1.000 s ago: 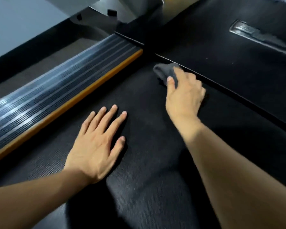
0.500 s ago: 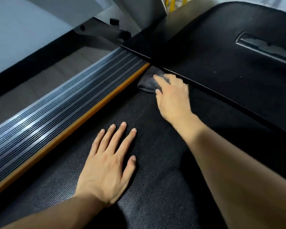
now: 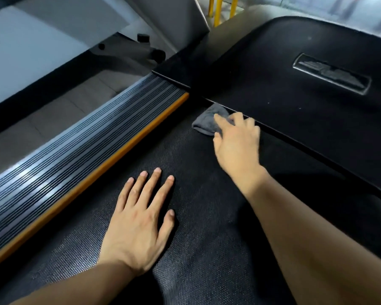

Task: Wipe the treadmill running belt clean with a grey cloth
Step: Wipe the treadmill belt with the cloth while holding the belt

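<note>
The black textured running belt [image 3: 185, 249] fills the middle of the head view. A small grey cloth [image 3: 208, 121] lies bunched on the belt's far end, close to the edge of the black motor cover [image 3: 306, 119]. My right hand [image 3: 238, 146] presses down on the cloth, fingers over its near half, so only the cloth's left part shows. Flat on the belt nearer to me rests my left hand [image 3: 141, 219], fingers spread, holding nothing.
A ribbed grey side rail [image 3: 70, 159] with an orange strip [image 3: 110, 168] runs along the belt's left side. Beyond it is tiled floor [image 3: 59, 115] and a grey upright base [image 3: 128, 47]. A badge [image 3: 332, 75] sits on the motor cover.
My right hand slid the cloth left along the belt's far end toward the orange strip, then back a little to the right. The view tilted up; my left hand stayed flat.
</note>
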Demonstrator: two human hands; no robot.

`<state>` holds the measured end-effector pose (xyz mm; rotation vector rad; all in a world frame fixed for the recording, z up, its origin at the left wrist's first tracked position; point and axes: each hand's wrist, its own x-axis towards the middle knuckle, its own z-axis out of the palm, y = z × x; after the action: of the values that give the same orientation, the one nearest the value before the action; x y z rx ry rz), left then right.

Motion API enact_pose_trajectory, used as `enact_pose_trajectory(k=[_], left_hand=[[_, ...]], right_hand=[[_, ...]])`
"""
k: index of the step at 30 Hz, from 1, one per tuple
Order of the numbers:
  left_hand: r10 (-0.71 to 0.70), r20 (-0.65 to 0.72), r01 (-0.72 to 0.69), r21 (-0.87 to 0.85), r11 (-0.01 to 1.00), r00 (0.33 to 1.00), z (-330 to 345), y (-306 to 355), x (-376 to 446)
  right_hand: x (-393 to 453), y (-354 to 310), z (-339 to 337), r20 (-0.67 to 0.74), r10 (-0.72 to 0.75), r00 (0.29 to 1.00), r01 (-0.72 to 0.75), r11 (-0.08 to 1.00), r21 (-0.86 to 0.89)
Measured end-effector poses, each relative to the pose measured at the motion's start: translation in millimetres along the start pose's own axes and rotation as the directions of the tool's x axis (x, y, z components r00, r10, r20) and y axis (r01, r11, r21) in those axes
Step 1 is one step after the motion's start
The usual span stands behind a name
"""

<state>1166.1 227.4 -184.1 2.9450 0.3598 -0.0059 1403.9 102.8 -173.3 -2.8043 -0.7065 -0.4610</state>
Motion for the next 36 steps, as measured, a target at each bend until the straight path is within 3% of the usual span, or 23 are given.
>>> enact_pose_trajectory(k=[2, 5, 7, 11, 13, 16, 18, 20, 23, 25, 28, 30, 32, 34, 36], left_hand=[[0.005, 0.011, -0.005, -0.006, 1.0, 1.0, 0, 0, 1], [0.007, 0.024, -0.007, -0.008, 1.0, 1.0, 1, -3, 1], [0.012, 0.028, -0.012, -0.003, 1.0, 1.0, 0, -4, 1], [0.019, 0.018, -0.019, 0.011, 1.0, 1.0, -1, -4, 2], [0.012, 0.003, -0.012, 0.013, 1.0, 1.0, 0, -2, 2], [0.002, -0.017, -0.002, 0.006, 1.0, 1.0, 2, -1, 0], [0.002, -0.028, -0.002, -0.004, 1.0, 1.0, 1, -1, 2], [0.008, -0.033, -0.008, 0.004, 1.0, 0.999, 2, -2, 2], [0.017, -0.038, -0.017, -0.003, 1.0, 0.999, 3, -2, 1], [0.021, -0.043, -0.022, -0.011, 1.0, 0.999, 2, -1, 1], [0.01, -0.05, -0.011, -0.023, 1.0, 0.999, 2, 1, 2], [0.004, -0.05, -0.005, -0.027, 1.0, 0.999, 2, 4, 2], [-0.001, -0.046, 0.0, -0.026, 1.0, 0.999, 2, 4, 2], [-0.002, -0.044, 0.001, -0.022, 1.0, 0.999, 2, 3, 1], [0.004, -0.046, -0.005, -0.025, 1.0, 0.999, 2, 2, 1]], right_hand=[[-3, -30, -3, 0.027, -0.126, 0.992, 0.125, 0.992, 0.028], [-15, -52, -3, 0.065, -0.457, 0.887, 0.445, 0.884, 0.14], [-10, -31, -8, 0.095, -0.503, 0.859, 0.473, 0.851, 0.226], [-18, 51, -15, 0.031, -0.156, 0.987, 0.148, 0.974, 0.171], [-28, 86, -21, 0.031, -0.083, 0.996, 0.076, 0.982, 0.173], [-41, 67, -24, 0.023, 0.021, 1.0, -0.025, 0.984, 0.174], [-62, 22, -26, 0.024, -0.046, 0.999, 0.043, 0.992, 0.115], [-96, -21, -30, 0.057, -0.22, 0.974, 0.209, 0.966, 0.155], [-103, -6, -41, 0.094, -0.335, 0.938, 0.315, 0.932, 0.181], [-95, 44, -44, 0.036, -0.212, 0.977, 0.208, 0.973, 0.098], [-97, 125, -50, -0.125, 0.116, 0.985, -0.125, 0.99, -0.068], [-103, 127, -52, -0.098, 0.213, 0.972, -0.228, 0.957, -0.178], [-98, 88, -51, -0.084, 0.33, 0.94, -0.34, 0.915, -0.217], [-98, 33, -50, -0.038, 0.298, 0.954, -0.299, 0.928, -0.221], [-101, -13, -47, 0.033, 0.117, 0.993, -0.11, 0.983, -0.148]])
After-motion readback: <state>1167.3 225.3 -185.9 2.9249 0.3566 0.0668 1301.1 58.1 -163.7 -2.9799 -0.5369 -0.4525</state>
